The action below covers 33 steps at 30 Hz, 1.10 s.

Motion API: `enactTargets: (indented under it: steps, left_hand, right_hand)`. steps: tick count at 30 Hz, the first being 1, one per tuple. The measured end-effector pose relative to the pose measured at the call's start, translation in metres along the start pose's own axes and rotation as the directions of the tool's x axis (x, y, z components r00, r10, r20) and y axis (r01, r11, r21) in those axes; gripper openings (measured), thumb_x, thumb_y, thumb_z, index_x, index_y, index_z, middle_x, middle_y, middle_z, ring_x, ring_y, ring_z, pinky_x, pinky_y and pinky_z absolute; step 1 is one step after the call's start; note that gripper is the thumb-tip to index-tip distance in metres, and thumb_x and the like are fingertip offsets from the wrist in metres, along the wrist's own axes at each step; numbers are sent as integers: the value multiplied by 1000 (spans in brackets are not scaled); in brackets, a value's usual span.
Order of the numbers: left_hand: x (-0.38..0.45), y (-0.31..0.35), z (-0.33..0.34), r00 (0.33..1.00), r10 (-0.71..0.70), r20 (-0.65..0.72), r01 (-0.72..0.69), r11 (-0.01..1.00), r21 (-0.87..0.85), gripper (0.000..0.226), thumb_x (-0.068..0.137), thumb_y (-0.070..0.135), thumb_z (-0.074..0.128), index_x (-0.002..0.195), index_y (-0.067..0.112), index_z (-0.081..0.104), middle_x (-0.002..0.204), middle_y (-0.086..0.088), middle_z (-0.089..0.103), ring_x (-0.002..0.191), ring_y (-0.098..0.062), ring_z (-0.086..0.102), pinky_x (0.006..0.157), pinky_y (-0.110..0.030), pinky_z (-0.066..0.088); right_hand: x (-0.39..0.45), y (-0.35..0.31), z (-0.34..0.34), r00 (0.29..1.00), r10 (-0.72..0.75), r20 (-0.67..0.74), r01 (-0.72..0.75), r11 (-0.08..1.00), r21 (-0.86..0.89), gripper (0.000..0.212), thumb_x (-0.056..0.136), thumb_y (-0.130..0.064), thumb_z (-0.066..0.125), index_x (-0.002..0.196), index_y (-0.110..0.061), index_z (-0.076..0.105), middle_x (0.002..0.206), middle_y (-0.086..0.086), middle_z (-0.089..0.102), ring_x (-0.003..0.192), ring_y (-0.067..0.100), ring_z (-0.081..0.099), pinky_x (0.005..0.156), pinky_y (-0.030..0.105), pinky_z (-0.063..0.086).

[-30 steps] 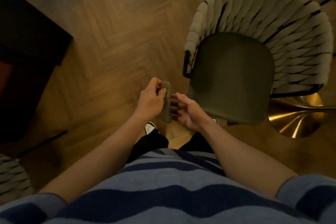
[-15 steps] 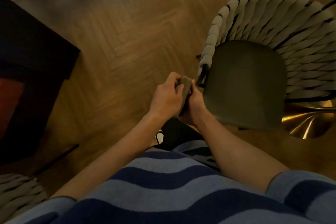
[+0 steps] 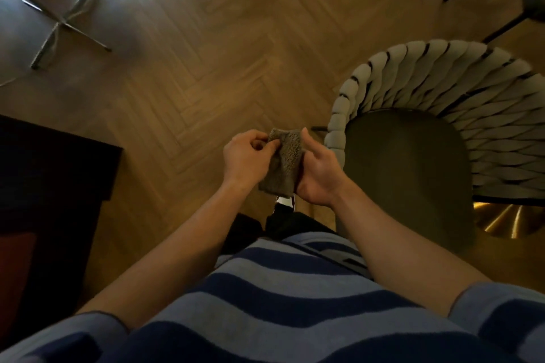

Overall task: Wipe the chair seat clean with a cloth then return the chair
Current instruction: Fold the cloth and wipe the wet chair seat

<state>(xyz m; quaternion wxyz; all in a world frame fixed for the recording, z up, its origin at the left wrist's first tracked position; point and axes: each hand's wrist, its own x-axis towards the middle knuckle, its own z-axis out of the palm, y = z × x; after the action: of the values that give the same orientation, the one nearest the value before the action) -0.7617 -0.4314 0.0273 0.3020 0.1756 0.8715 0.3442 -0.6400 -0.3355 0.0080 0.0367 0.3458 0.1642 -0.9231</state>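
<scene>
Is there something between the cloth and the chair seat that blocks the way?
Nothing visible does. Both hands hold the grey-brown textured cloth just left of the dark olive chair seat; only the pale woven backrest's end lies near.

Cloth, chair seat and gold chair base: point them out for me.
cloth [image 3: 286, 160], head view, middle of the folded fabric between the hands.
chair seat [image 3: 407, 174], head view, centre of the dark cushion.
gold chair base [image 3: 507, 221], head view, shiny curved surface.

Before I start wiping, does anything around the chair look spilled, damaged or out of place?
Nothing stands out. The chair stands upright on the wooden floor, and no spill or mark shows on its dark seat, though the light is dim. Both hands hold the folded cloth beside the seat, not yet touching it.
</scene>
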Motion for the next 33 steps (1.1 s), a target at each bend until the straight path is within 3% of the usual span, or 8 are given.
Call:
enactTargets:
  steps: [4, 7, 11, 15, 19, 23, 26, 33]
  left_hand:
    - [56, 32, -16, 996, -7, 85, 13, 998, -67, 19, 84, 41, 72, 96, 27, 70, 87, 12, 66, 78, -3, 63, 60, -16, 50]
    - [110, 58, -33, 953, 44, 300, -7, 992, -122, 40, 87, 38, 69, 123, 24, 59, 108, 8, 63, 95, -4, 61, 71, -16, 50]
    - [190, 100, -50, 757, 38, 653, 59, 990, -126, 67, 78, 40, 72, 138, 17, 50, 129, 0, 58, 118, -14, 55, 103, -35, 46]
    - [263, 139, -53, 605, 26, 796, 10, 999, -40, 27, 88, 21, 68, 112, 9, 64, 107, -5, 65, 98, -16, 61, 81, -27, 52]
    - [330, 166, -53, 673, 75, 736, -26, 997, -78, 13, 87, 18, 70, 93, 8, 63, 88, -7, 62, 83, -17, 58, 77, -33, 49]
    - [385, 189, -41, 765, 101, 636, -7, 989, -148, 13, 87, 24, 71, 83, 17, 61, 84, -6, 63, 83, -23, 59, 77, -43, 52]
    - [417, 216, -26, 812, 143, 566, -73, 987, -145, 12, 89, 29, 69, 91, 20, 61, 94, -6, 67, 84, -20, 63, 70, -41, 56]
    - [487, 299, 39, 713, 228, 664, -374, 924, 84, 26, 92, 43, 61, 103, 20, 61, 86, 2, 62, 62, -10, 56, 45, -22, 43]
  right_hand:
    - [23, -48, 6, 1000, 3, -22, -4, 999, -35, 40, 87, -28, 59, 118, -11, 76, 128, 18, 67, 120, 36, 62, 107, 54, 45]
    - [47, -81, 13, 1000, 15, -25, -16, 998, -63, 54, 76, -19, 70, 129, -6, 69, 139, 22, 61, 127, 38, 57, 112, 54, 42]
    - [83, -130, 33, 999, 28, 35, -26, 998, -59, 79, 69, -19, 78, 143, -4, 56, 144, 21, 56, 128, 37, 58, 105, 51, 49]
    - [121, -181, 53, 998, 36, 48, -35, 999, -36, 47, 85, -16, 56, 131, -7, 65, 136, 17, 62, 121, 34, 64, 100, 49, 53]
    - [148, -225, 71, 999, -16, 36, 17, 999, -40, 47, 84, -19, 61, 129, -7, 63, 129, 15, 68, 116, 30, 67, 103, 48, 50]
    - [167, -262, 69, 987, -145, -74, 149, 988, 50, 75, 70, -14, 88, 136, -1, 54, 126, 23, 66, 115, 36, 66, 109, 49, 46]
    - [178, -295, 67, 934, -258, -248, 262, 965, -17, 50, 88, -7, 71, 135, -2, 54, 119, 19, 68, 105, 30, 70, 94, 39, 57]
    - [202, -396, 29, 703, -334, -628, 446, 895, 23, 11, 98, -6, 63, 107, -11, 66, 106, 12, 70, 95, 25, 67, 79, 37, 54]
